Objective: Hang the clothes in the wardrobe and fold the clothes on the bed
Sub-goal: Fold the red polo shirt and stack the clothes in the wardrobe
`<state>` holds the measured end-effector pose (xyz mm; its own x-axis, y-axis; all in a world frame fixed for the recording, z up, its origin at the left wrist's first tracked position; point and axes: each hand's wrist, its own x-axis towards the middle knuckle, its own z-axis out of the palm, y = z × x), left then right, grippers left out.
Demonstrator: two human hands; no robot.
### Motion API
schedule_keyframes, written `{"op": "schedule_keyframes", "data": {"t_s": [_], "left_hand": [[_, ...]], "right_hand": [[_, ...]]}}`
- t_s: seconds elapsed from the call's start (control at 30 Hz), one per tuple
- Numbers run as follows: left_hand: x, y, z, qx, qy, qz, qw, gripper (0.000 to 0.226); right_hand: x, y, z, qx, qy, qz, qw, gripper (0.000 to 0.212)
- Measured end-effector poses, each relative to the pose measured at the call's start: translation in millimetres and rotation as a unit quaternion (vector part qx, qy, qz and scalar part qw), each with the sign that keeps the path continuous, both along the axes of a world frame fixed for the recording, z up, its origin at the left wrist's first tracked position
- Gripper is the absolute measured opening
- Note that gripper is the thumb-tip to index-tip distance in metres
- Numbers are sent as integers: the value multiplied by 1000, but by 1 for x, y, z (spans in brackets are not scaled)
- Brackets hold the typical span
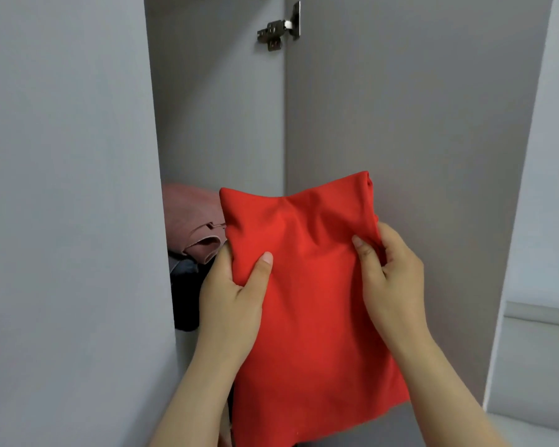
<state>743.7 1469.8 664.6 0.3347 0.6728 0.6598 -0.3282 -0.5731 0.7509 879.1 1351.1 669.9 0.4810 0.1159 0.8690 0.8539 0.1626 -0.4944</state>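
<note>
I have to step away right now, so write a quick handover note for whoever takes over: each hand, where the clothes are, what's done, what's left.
Left hand: grips the folded red garment at its left edge, thumb on the front.
Right hand: grips its right edge.
Red garment: held up before the open wardrobe, not yet set down.
Inside: a folded pink garment lies on dark clothes.
Done: the red garment is folded.
Left: probably place it in the wardrobe; nothing else to hang or fold is in view.
</note>
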Motion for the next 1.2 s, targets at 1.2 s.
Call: {"op": "schedule_keyframes", "data": {"t_s": [1.2], "left_hand": [[73,231,114,-126,203,516,822,74]], "right_hand": [[82,420,130,-441,-152,242,851,75]]}}
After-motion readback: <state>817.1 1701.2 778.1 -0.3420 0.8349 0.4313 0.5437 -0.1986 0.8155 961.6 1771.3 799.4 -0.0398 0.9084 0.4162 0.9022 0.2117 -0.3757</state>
